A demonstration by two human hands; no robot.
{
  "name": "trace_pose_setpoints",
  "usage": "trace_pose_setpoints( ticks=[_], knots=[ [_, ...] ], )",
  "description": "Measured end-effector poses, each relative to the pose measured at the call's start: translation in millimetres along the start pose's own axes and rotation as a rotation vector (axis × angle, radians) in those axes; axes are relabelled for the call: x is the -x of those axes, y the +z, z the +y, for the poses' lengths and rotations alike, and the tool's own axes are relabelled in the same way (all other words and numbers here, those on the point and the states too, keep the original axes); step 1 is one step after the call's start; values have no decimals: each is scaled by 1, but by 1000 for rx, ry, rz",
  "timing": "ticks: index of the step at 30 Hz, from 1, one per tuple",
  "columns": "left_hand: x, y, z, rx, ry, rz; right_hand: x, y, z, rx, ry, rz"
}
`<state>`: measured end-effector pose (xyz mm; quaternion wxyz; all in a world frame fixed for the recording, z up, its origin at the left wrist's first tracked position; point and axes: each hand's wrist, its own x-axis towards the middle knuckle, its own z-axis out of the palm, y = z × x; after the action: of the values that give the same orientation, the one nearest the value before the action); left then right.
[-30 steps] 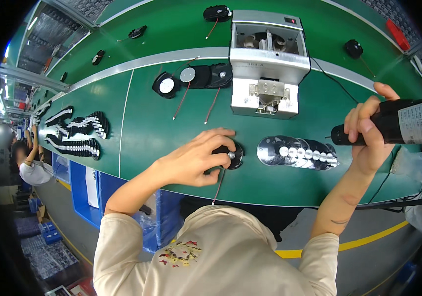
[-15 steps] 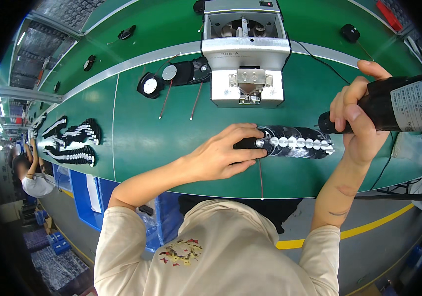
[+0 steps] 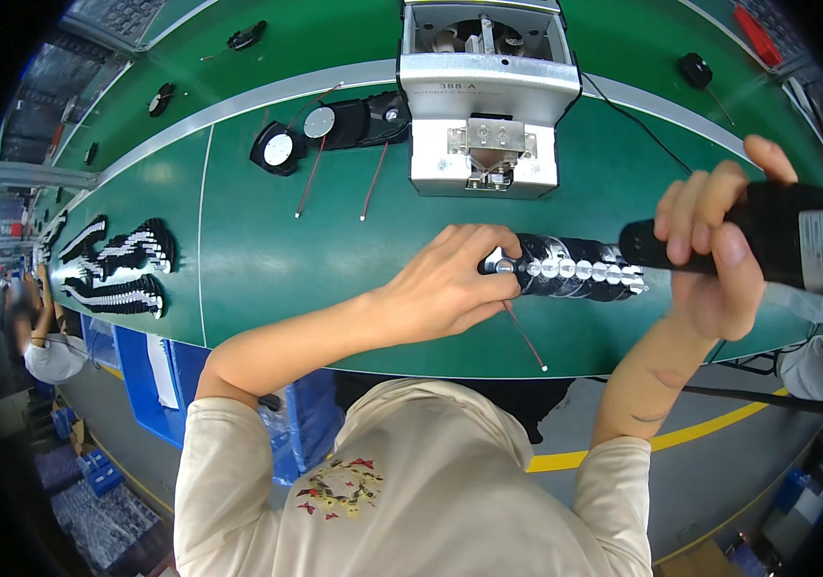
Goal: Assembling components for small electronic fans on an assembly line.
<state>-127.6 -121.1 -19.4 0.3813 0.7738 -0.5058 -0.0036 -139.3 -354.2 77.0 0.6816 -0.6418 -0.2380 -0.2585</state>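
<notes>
My left hand (image 3: 455,281) is closed on the left end of a stack of overlapping black parts. Its thumb and forefinger grip the endmost black part (image 3: 500,263), which has a silver disc. The rest of the stack (image 3: 575,269), with a line of round silver discs, lies on the green bench to the right. From under my left hand a thin red wire (image 3: 527,338) with a white plug runs toward the bench's front edge. My right hand (image 3: 719,250) wraps round a black electric screwdriver (image 3: 777,231) with a white label, held above the stack's right end.
A silver screw feeder (image 3: 488,115) stands behind the stack. Left of it lie black housings (image 3: 344,125) with round discs and red wires. Fanned black-and-white parts (image 3: 127,260) lie at the far left. Blue bins (image 3: 151,385) sit below the front edge. Other people are at both sides.
The endmost black part has turned in my left hand, and the red wire's plug has swung to the right. My right hand and the screwdriver have shifted slightly right and nearer me.
</notes>
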Motion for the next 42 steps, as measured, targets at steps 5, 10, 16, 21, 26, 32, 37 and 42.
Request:
trace_pose_setpoints(
  ticks=[5,10,16,21,26,32,37,42],
  knots=[
    [8,-7,-6,-11,4,8,-25,47,10,-276,-25,73],
    [23,-19,-19,39,18,-17,-42,85,19,-219,-9,95],
    [26,-21,-23,49,31,9,-48,106,21,9,131,186],
    [27,-21,-26,46,39,7,-51,108,35,10,151,125],
    [30,-19,-27,23,54,56,-47,108,36,-42,157,44],
    [32,-17,-27,32,51,54,-47,93,29,-105,-15,-40],
    [31,-18,-27,36,57,57,-50,97,40,-110,18,-39],
    [32,-17,-27,41,41,53,-53,104,41,-55,111,-70]
  ],
)
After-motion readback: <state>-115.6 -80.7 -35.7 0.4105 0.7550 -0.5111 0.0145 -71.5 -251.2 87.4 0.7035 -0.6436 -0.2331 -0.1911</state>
